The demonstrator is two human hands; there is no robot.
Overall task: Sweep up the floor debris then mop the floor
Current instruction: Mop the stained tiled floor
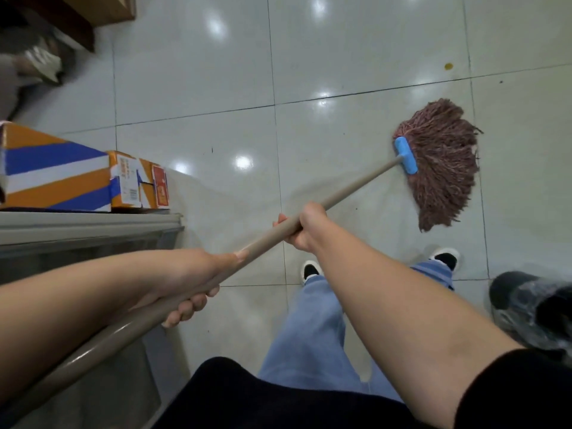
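Both hands grip the mop handle (356, 188): the right hand (305, 227) further down, the left hand (192, 280) nearer the body. The mop head (445, 162) (reddish-brown strands, blue clamp) lies spread on the tiled floor (201, 88), ahead of the feet.

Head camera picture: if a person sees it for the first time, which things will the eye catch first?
First, the reddish-brown mop head with its blue clamp, spread on the shiny tiled floor at the right. Next, the left hand and right hand gripping the beige handle across the middle. At the left, orange and blue boxes lie on a ledge.
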